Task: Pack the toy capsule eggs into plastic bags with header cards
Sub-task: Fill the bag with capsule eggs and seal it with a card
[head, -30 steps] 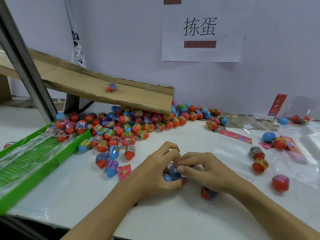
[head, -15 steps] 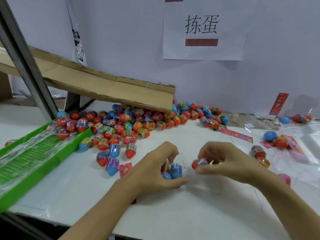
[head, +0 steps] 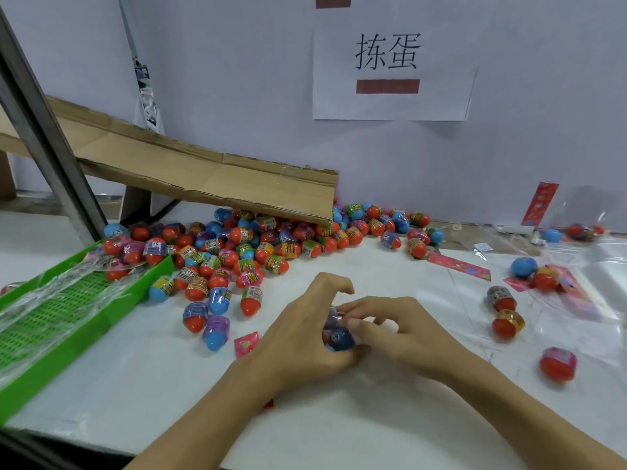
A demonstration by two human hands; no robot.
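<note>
My left hand (head: 302, 337) and my right hand (head: 400, 334) meet at the middle of the white table. The left hand's curled fingers hold a clear plastic bag with blue capsule eggs (head: 337, 337) inside. The right hand's fingertips pinch at the bag's top, where an egg is mostly hidden by the fingers. A large heap of red, blue and purple capsule eggs (head: 258, 245) lies behind, under the cardboard chute (head: 203, 178). A pink header card (head: 247, 344) lies left of my left hand.
A green slotted tray (head: 68, 337) with clear film stands at the left edge. Loose eggs (head: 502, 300), pink header cards (head: 458, 264) and clear plastic bags (head: 597, 266) are spread at the right. A grey metal post (head: 44, 130) leans at the far left.
My right hand, which held a red-tipped egg a little apart to the right, has moved left and joined my left hand at the bag. The left hand stayed in place.
</note>
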